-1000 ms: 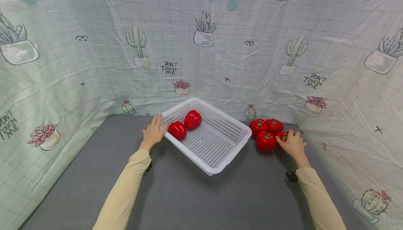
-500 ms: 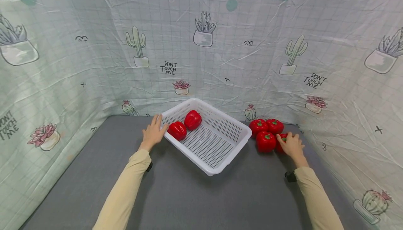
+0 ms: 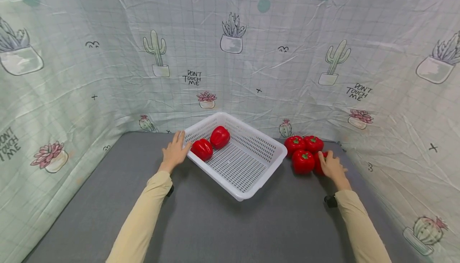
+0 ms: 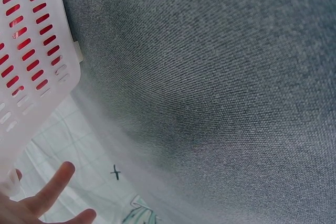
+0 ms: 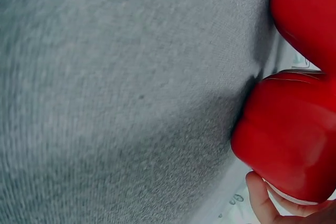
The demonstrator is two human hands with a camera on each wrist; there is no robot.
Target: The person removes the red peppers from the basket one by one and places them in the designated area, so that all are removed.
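At the left corner of a white perforated basket (image 3: 238,168), my left hand (image 3: 174,153) rests on the rim with its fingers spread. The left wrist view shows a straight fingertip (image 4: 64,170) beside the basket wall. Two red bell peppers (image 3: 202,149) lie in the basket's left part. On the right, my right hand (image 3: 333,167) grips a red bell pepper (image 3: 319,166), thumb over its top and fingers along its right side, partly covering it. In the right wrist view, a bent finger (image 5: 257,192) meets that pepper's lower side.
Three more red bell peppers (image 3: 303,162) cluster left of and behind the gripped one, stems up, on the dark grey tabletop (image 3: 251,231). A light printed curtain (image 3: 258,67) closes off the back and both sides. The basket stands between the arms.
My right hand has shifted slightly left, its thumb now farther across the bell pepper. The left hand, basket and the two peppers inside stay in place.
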